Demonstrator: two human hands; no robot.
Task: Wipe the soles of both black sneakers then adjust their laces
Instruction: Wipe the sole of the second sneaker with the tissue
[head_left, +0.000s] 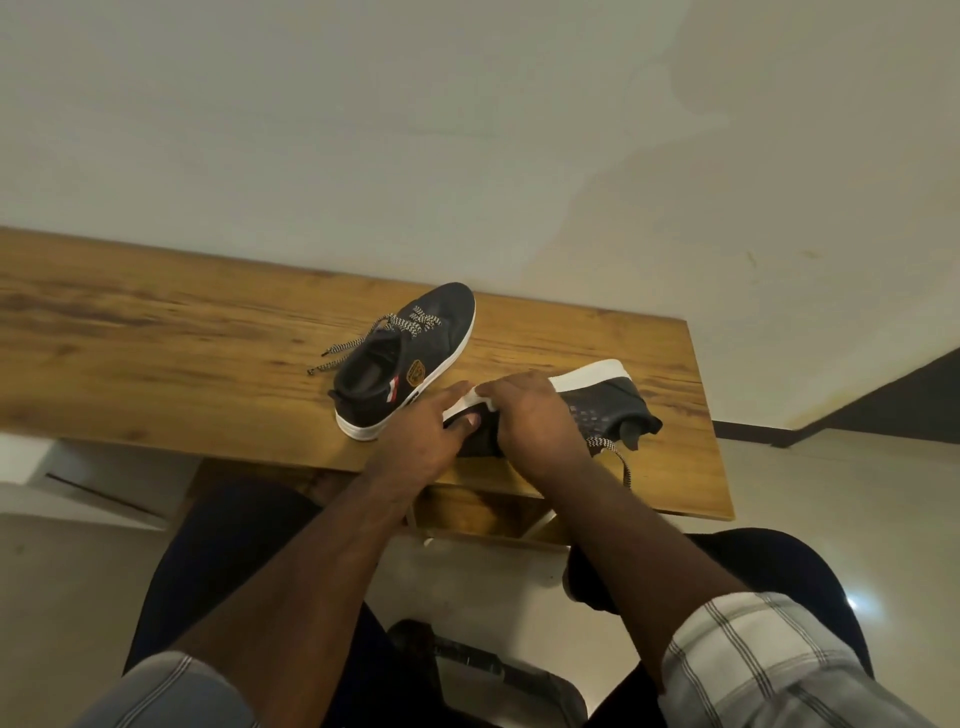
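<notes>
Both your hands grip tilted sneaker (597, 410) near desk (156, 332) front edge: left hand (421, 441) pinches heel, right hand (530, 415) clasps upper. Light, soft knit; hold firm rubber sole rim.

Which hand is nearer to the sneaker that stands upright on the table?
Left. The left hand lies just beside the heel of the upright sneaker; the right hand is farther right, gripping the other sneaker.
</notes>
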